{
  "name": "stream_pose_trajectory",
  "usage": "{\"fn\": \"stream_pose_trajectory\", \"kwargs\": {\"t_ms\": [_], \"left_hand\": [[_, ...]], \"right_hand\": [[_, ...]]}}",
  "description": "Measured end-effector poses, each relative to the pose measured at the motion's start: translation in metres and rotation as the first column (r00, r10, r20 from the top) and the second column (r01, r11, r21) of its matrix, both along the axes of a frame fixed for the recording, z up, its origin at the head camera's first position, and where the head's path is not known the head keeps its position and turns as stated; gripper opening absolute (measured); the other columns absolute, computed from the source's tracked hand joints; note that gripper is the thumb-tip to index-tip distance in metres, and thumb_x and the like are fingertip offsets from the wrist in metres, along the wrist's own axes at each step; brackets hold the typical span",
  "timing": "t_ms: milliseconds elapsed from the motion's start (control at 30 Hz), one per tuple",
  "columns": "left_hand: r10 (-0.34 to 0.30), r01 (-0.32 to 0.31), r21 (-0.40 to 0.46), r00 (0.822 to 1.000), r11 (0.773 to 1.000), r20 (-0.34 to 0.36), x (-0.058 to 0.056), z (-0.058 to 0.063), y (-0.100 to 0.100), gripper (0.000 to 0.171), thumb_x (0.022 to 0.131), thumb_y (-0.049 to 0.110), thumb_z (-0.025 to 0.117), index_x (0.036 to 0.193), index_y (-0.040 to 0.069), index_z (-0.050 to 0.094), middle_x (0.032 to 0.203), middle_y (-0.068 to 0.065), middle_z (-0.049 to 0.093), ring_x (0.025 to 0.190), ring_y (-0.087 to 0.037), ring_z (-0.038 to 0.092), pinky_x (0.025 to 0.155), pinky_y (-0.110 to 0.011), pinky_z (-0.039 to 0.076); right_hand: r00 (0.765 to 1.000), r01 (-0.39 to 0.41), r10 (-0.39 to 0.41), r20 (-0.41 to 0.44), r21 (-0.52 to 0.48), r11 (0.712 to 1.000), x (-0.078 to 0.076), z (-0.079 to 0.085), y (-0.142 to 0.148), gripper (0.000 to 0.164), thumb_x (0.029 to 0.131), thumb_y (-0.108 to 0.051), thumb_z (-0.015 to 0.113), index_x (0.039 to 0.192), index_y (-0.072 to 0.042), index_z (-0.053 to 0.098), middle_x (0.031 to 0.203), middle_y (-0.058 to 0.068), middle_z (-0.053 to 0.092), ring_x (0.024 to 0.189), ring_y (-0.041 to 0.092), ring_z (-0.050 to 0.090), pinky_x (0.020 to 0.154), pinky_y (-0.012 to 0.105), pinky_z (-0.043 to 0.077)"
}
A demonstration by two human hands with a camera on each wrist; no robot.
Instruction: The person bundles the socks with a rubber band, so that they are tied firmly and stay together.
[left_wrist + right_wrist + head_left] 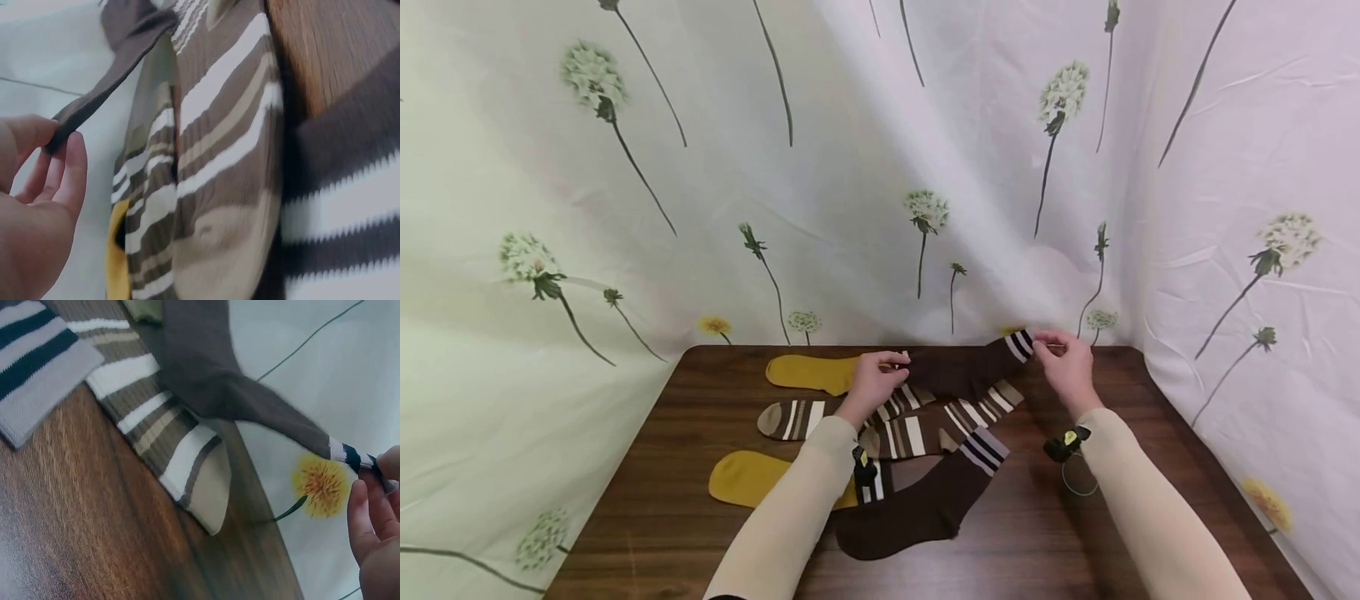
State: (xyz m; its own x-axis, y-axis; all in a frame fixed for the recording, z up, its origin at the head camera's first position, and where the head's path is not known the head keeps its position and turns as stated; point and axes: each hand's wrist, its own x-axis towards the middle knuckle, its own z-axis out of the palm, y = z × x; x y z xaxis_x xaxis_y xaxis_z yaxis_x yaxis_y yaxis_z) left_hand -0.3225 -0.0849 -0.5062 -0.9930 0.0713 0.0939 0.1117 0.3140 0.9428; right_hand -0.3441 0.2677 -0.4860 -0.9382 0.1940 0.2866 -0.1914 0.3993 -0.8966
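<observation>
A dark brown sock [951,373] with a striped cuff is stretched between both hands above the back of the table. My left hand [877,380] pinches its toe end between thumb and fingers, as the left wrist view shows. The right hand [1066,367] pinches the striped cuff [350,455]. Below it lie two brown striped socks, the nearer one [910,437] overlapping the farther one [793,419]. A second dark brown sock [910,521] lies at the front. Two mustard socks, a far one [808,372] and a near one [748,477], lie to the left, partly covered.
The socks lie on a dark wooden table [655,517]. A white curtain with dandelion prints [850,183] hangs along the back edge and both sides. A black wrist camera with a thin cord [1063,446] is strapped to the right wrist.
</observation>
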Motion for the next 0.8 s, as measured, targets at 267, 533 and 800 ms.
{"fn": "stream_pose_trajectory", "kwargs": {"t_ms": [267, 533, 800], "left_hand": [[-0.060, 0.060, 0.017, 0.998, 0.998, 0.010, 0.012, 0.011, -0.018, 0.020, 0.097, 0.006, 0.075, 0.116, 0.009, 0.080, 0.131, -0.010, 0.071, 0.092, -0.020, 0.073, 0.084, -0.046, 0.062], [-0.099, 0.096, 0.069, 0.994, 0.993, 0.038, 0.024, 0.014, -0.028, 0.022, 0.097, 0.002, 0.073, 0.118, 0.006, 0.079, 0.119, -0.013, 0.071, 0.096, -0.023, 0.073, 0.087, -0.051, 0.061], [-0.141, 0.141, 0.063, 0.990, 0.988, 0.007, 0.038, 0.009, -0.039, 0.020, 0.096, -0.002, 0.072, 0.116, 0.000, 0.078, 0.116, -0.018, 0.070, 0.101, -0.027, 0.071, 0.079, -0.035, 0.062]], "right_hand": [[0.997, -0.071, 0.071, 0.005, 0.004, 0.997, 0.008, 0.009, -0.001, 0.027, 0.102, -0.014, 0.070, 0.120, 0.005, 0.074, 0.121, 0.027, 0.070, 0.086, -0.002, 0.065, 0.073, 0.015, 0.055], [0.990, -0.133, 0.133, -0.050, 0.016, 0.991, 0.013, 0.007, -0.004, 0.022, 0.100, -0.005, 0.070, 0.116, 0.009, 0.074, 0.113, 0.026, 0.069, 0.083, -0.002, 0.064, 0.071, 0.015, 0.056], [0.980, -0.189, 0.191, -0.061, 0.034, 0.981, 0.018, 0.001, -0.003, 0.021, 0.099, -0.002, 0.069, 0.115, 0.012, 0.072, 0.116, 0.031, 0.069, 0.085, -0.006, 0.064, 0.074, 0.014, 0.056]]}}
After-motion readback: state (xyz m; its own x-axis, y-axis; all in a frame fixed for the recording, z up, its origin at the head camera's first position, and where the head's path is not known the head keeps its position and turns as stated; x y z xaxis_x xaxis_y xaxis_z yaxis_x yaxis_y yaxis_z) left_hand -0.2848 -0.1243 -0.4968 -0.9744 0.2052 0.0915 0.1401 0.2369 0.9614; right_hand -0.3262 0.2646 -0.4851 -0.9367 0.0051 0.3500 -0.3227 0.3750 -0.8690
